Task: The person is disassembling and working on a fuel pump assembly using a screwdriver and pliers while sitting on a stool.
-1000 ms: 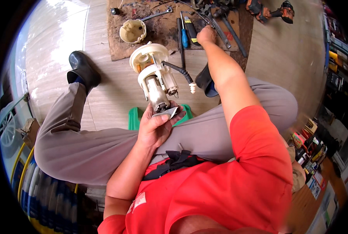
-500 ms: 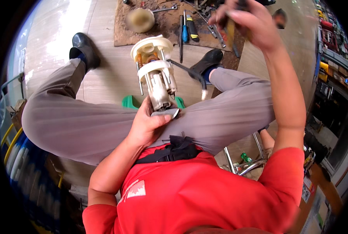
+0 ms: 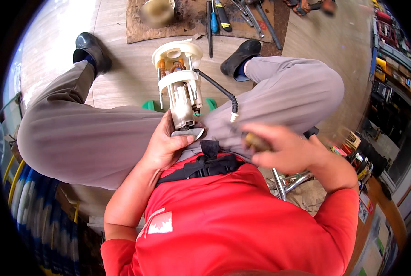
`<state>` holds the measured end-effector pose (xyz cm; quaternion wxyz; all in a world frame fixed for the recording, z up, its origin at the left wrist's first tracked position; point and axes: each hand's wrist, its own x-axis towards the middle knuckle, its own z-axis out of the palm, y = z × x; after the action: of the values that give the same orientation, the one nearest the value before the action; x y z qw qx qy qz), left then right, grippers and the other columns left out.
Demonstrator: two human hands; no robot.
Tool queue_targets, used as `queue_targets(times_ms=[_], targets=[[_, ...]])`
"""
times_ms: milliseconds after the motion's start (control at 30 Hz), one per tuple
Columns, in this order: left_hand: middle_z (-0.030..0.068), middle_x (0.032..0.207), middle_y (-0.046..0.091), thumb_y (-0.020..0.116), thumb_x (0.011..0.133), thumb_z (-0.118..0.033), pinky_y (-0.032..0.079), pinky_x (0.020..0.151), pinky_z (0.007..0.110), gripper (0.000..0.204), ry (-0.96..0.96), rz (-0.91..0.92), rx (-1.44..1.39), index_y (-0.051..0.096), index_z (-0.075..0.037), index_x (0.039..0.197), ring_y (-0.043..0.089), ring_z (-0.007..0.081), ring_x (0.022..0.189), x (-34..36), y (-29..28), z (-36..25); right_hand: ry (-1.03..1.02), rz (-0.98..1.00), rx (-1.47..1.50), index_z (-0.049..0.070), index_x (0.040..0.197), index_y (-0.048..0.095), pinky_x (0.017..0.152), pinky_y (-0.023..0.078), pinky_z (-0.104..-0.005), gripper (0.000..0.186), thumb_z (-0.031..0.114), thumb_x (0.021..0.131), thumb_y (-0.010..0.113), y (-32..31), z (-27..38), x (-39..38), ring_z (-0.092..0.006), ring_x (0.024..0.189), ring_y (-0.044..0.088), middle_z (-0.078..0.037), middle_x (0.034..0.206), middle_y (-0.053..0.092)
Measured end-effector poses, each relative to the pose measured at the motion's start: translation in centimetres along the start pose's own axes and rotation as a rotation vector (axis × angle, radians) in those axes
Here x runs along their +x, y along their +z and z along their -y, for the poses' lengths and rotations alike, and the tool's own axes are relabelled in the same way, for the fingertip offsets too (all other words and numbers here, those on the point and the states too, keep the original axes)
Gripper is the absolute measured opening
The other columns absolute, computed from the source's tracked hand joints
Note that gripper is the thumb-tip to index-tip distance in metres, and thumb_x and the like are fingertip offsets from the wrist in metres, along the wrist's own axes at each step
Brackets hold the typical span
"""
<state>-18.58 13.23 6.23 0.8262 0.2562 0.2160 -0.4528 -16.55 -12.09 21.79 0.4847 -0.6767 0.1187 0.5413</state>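
My left hand (image 3: 165, 146) is closed round the lower end of a fuel pump assembly (image 3: 181, 103), held over my lap. Its cream round flange (image 3: 172, 51) points away from me, and metal rods and orange-brown coils show below it. A grey, flat, curved piece (image 3: 190, 134) lies under my left thumb at the pump's end. From the assembly's right side a black corrugated hose (image 3: 221, 88) hangs with a whitish tip. To the right, my right hand (image 3: 283, 148) is closed on a yellowish-brown handle (image 3: 258, 143); motion blur hides the rest of that tool.
Beyond my feet a stained brown board (image 3: 187, 27) lies on the floor. On it are a blue-handled screwdriver (image 3: 214, 23), a yellow-black knife (image 3: 223, 18), a blurred cream cup-like part (image 3: 158, 13) and several metal tools. A green stool (image 3: 149, 105) shows partly beneath the pump.
My right hand has come down from above the board to beside my lap, bringing the handled tool. My left hand keeps the pump assembly almost in place; the view has shifted slightly.
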Motion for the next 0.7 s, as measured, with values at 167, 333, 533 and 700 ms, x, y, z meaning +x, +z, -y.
queue_targets(times_ms=[167,333,533,700], targets=[[0.0144,0.118,0.058,0.071,0.074,0.000,0.049,0.098,0.040,0.071,0.020,-0.048,0.003,0.038,0.001,0.137,0.060,0.0265,0.110,-0.4,0.4,0.2,-0.486,-0.233,-0.933,0.005,0.116,0.058,0.078,0.048,-0.0391,0.039,0.009,0.078,0.066,-0.3,2.8,2.7,-0.0329,0.091,0.057,-0.013,0.095,0.057],[0.0131,0.123,0.055,0.070,0.075,-0.001,0.048,0.100,0.041,0.073,0.069,-0.058,-0.026,0.036,0.000,0.140,0.058,0.0262,0.113,0.0,0.1,0.9,-0.497,-0.300,-1.191,0.007,0.113,0.063,0.073,0.044,-0.0377,0.035,0.013,0.079,0.063,1.5,1.6,5.4,-0.0274,0.085,0.052,-0.008,0.091,0.053],[0.0116,0.124,0.054,0.070,0.073,0.002,0.048,0.100,0.038,0.075,0.135,-0.112,0.082,0.035,0.000,0.140,0.057,0.0236,0.113,0.2,-0.2,1.2,-0.590,-0.399,-1.350,0.010,0.093,0.062,0.068,0.043,-0.0348,0.015,0.018,0.081,0.058,2.8,1.0,6.6,-0.0236,0.083,0.053,-0.005,0.083,0.051],[0.0101,0.129,0.050,0.068,0.074,0.004,0.041,0.103,0.034,0.079,0.167,-0.118,0.104,0.031,0.001,0.143,0.051,0.0200,0.118,0.1,-0.4,1.4,-0.591,-0.408,-1.368,0.010,0.092,0.061,0.068,0.042,-0.0341,0.014,0.018,0.081,0.057,3.0,1.0,7.0,-0.0231,0.083,0.052,-0.005,0.083,0.051]])
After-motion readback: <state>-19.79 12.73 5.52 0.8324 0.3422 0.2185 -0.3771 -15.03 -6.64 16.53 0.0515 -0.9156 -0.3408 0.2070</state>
